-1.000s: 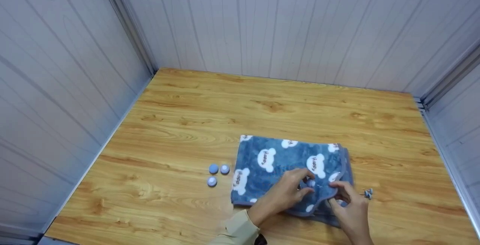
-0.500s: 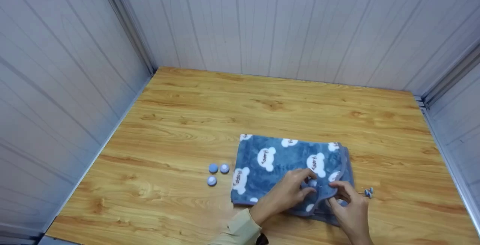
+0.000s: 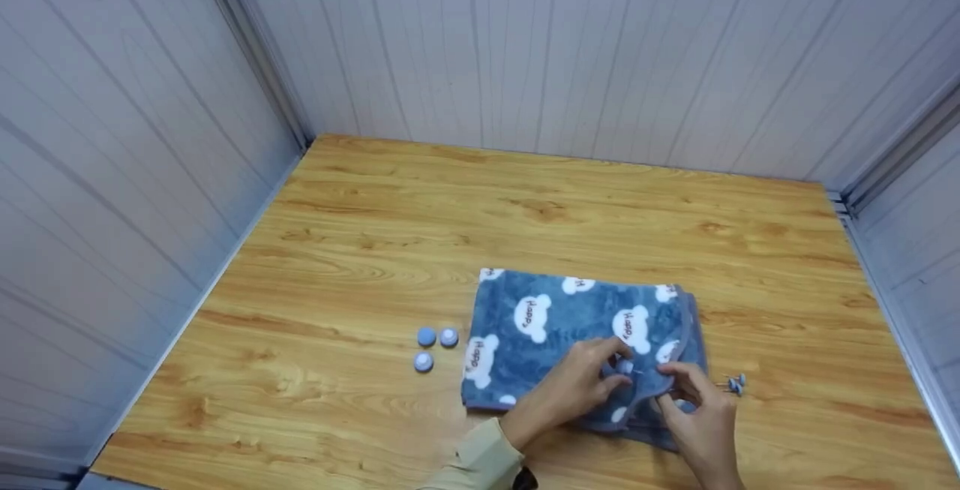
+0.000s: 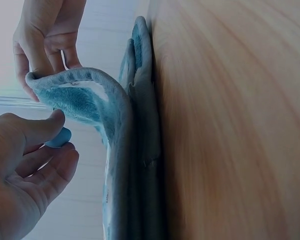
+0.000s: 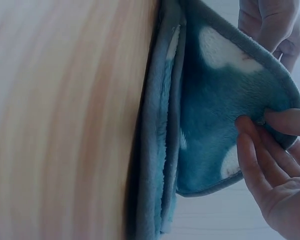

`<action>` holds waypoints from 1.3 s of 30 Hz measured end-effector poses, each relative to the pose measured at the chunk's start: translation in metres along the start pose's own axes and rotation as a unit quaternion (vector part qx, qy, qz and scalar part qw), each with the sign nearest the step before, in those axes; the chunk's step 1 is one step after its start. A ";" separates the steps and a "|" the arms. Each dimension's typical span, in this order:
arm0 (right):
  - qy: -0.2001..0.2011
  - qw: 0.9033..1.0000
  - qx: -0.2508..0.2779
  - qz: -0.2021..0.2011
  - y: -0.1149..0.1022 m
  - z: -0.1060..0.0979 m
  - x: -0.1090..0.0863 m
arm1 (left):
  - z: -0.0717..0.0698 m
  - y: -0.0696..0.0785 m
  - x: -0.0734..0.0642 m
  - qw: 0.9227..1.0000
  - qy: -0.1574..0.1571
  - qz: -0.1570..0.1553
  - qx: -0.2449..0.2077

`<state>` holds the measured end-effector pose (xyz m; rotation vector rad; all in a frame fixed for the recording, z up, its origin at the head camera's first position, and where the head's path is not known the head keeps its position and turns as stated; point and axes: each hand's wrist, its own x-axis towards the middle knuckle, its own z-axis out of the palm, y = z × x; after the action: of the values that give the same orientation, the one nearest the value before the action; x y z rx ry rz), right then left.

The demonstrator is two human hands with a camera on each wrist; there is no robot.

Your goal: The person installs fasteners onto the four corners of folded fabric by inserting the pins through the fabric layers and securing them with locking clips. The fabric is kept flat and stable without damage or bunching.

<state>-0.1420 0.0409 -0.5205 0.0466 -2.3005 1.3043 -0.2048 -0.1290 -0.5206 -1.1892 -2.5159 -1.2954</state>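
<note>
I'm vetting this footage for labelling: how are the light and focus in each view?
Head view: fairly even light, blanket print readable, pins too small for fine detail; left wrist view: dim, bluish, paler at upper left, table grain soft; right wrist view: also dim, grain blurred, dark shadow where blanket meets table.

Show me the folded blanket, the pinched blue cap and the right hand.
Folded blanket (image 3: 564,323), head view: plush top.
Blue cap (image 4: 59,138), left wrist view: its visible side.
Right hand (image 3: 706,409), head view: back of the hand.
</note>
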 end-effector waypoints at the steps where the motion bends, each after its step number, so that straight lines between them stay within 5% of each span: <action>1: 0.000 1.000 -0.001 -0.001 0.000 0.000 0.000 | 0.000 0.000 0.000 1.000 -0.001 -0.002 -0.002; 14: -0.002 1.000 0.003 -0.024 -0.001 0.002 0.001 | 0.001 0.001 0.000 1.000 0.007 0.024 0.014; 23: -0.018 1.000 -0.013 -0.007 -0.005 0.003 0.002 | 0.002 0.008 0.004 1.000 -0.014 0.013 0.018; 29: -0.010 1.000 -0.014 -0.005 -0.003 0.001 0.001 | 0.004 0.009 0.002 0.999 -0.013 0.038 0.019; 35: -0.010 1.000 -0.005 -0.010 -0.001 -0.001 0.000 | 0.003 0.013 -0.001 0.998 -0.060 0.020 0.026; 39: -0.017 1.000 -0.003 -0.008 -0.003 -0.003 0.000 | 0.003 0.018 -0.002 0.994 -0.088 -0.004 0.070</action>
<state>-0.1402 0.0414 -0.5168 0.0870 -2.3278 1.2992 -0.1905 -0.1222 -0.5109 -1.3164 -2.6825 -1.0358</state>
